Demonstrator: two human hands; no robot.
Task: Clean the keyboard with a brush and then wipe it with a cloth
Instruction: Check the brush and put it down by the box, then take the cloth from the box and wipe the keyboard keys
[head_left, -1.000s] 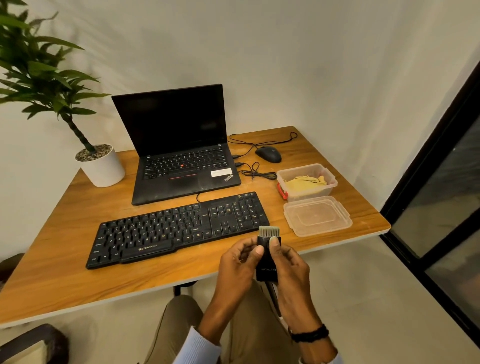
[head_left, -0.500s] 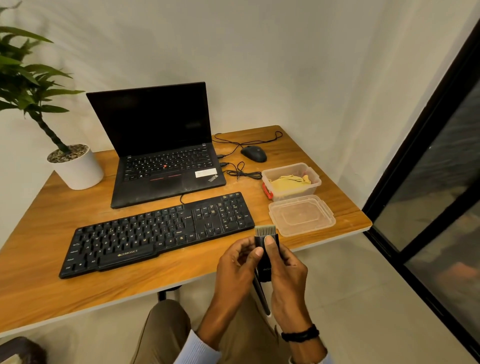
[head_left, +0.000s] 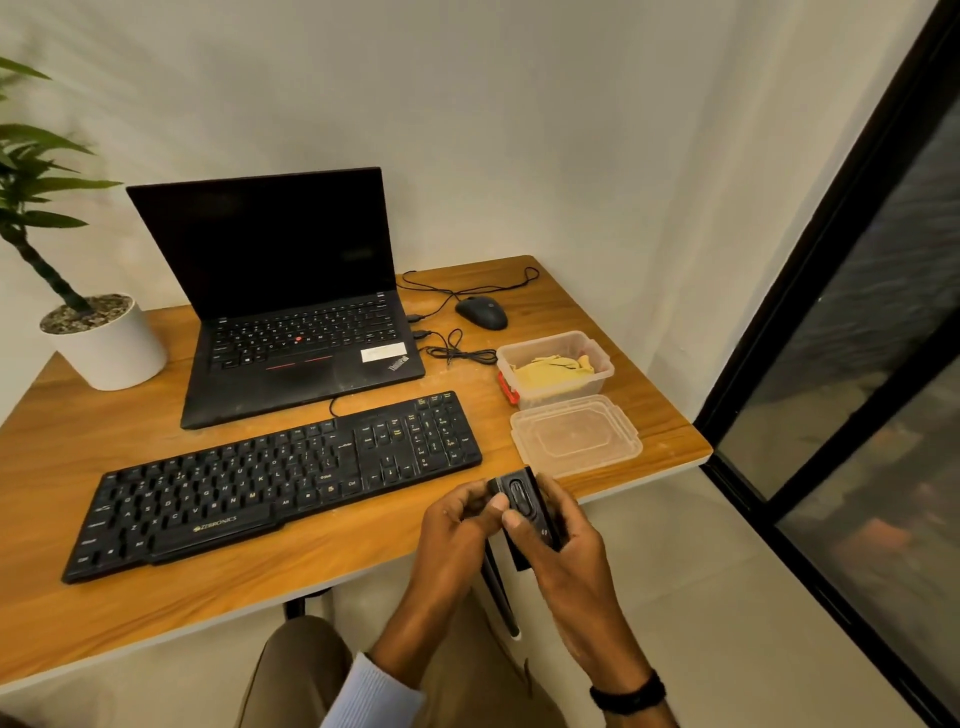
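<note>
A black keyboard (head_left: 280, 480) lies across the wooden desk (head_left: 218, 592) in front of the laptop. Both hands hold a small black brush tool (head_left: 522, 501) over the desk's front edge, right of the keyboard. My left hand (head_left: 457, 525) pinches its left side with fingers and thumb. My right hand (head_left: 558, 545) wraps around its body, thumb on the face with an oval slider. No bristles show at its top. A yellow cloth (head_left: 550, 371) sits in an open clear container (head_left: 597, 349).
An open black laptop (head_left: 291, 306) stands behind the keyboard, a wired mouse (head_left: 481, 312) and cables to its right. The container's lid (head_left: 575, 435) lies near the desk's right front corner. A potted plant (head_left: 101, 340) sits at the left. A dark door frame (head_left: 831, 291) is on the right.
The brush tool has turned in my hands; the bristles seen at its top earlier no longer show and the slider face points up. The view has shifted slightly.
</note>
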